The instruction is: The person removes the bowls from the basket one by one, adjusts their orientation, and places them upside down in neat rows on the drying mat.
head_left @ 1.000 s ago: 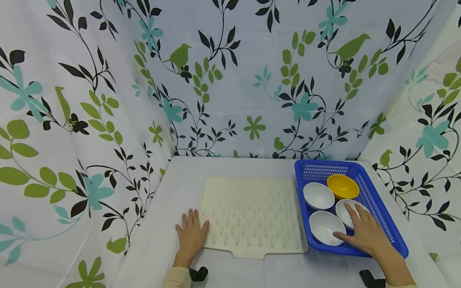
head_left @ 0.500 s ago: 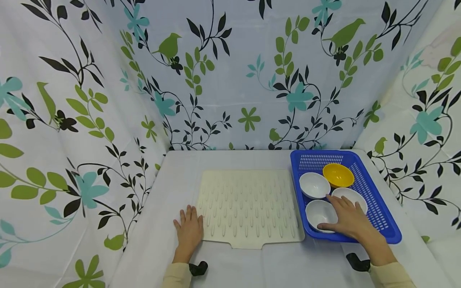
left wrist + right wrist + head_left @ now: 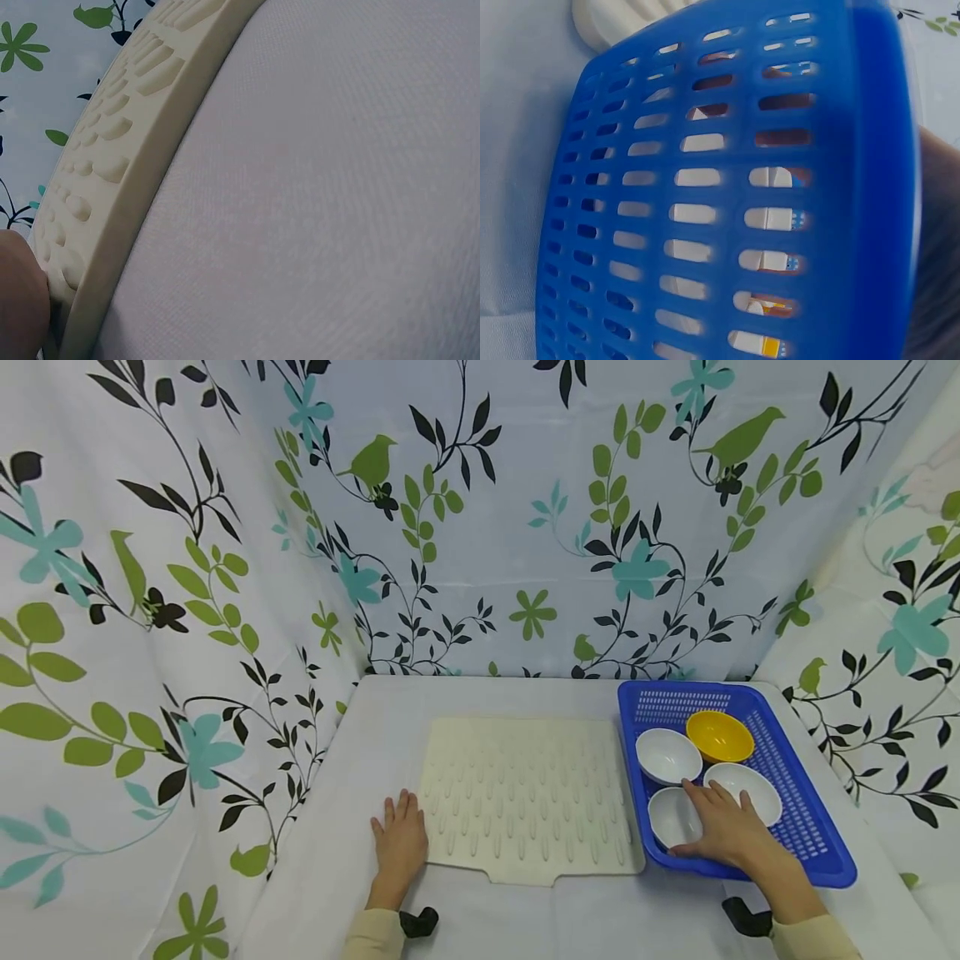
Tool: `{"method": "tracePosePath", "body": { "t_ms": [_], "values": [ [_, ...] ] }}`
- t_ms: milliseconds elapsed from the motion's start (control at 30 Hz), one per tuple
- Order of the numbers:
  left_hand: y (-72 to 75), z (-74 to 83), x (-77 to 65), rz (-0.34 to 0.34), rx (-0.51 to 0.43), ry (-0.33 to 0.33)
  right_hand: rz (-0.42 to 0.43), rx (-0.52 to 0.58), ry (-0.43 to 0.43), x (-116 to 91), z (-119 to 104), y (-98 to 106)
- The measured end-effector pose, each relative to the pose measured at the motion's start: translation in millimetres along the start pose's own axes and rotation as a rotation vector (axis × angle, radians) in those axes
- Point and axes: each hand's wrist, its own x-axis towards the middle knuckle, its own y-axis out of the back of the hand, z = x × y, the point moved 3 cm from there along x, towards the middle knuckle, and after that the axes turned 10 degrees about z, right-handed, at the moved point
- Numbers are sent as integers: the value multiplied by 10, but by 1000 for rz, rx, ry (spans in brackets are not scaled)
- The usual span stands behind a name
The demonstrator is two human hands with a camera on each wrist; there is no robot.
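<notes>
My right hand [image 3: 731,831] spans the front white bowl [image 3: 670,818] in the blue basket [image 3: 825,852], gripping it with the thumb on the near rim and fingers at the far rim. The palm covers that bowl's right side. Two more white bowls, one at back left [image 3: 667,756] and one at right [image 3: 753,793], sit close around it, with a yellow bowl [image 3: 720,737] behind. My left hand [image 3: 401,847] lies flat, fingers extended, along the left edge of a cream draining board [image 3: 525,802] with raised ridges. The right wrist view mostly shows the slotted basket wall [image 3: 735,165].
A white cloth [image 3: 487,922] covers the table under the board and basket. Patterned curtains [image 3: 525,527] with leaves and birds enclose the back and both sides. The board's right edge runs close beside the basket.
My right hand has moved left from over the right white bowl to the front white bowl and closed around it. The left hand stays beside the board; the head view shifts slightly.
</notes>
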Motion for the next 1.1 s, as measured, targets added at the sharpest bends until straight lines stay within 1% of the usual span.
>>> {"method": "tracePosePath", "body": {
  "t_ms": [100, 333, 467, 633, 833, 967, 1100],
  "values": [
    [29, -11, -31, 21, 4, -6, -18, -5, -5, -10, -26, -17],
    [67, -56, -175, -4, 14, -6, -41, -32, -2, -90, -73, -90],
    [77, -82, -214, -1, 16, -5, -41, -26, -11, -115, -85, -103],
    [79, -109, -173, 31, 37, -14, -14, -18, 1, -86, -115, -2],
    [121, -97, -78, 96, 13, -48, 25, -21, 19, -45, -144, 194],
    [130, -100, -32, 93, 0, -43, 50, 1, 29, -32, -157, 289],
    [122, -96, 5, 78, 3, -42, 42, 36, 4, -22, -179, 384]
  ]
}}
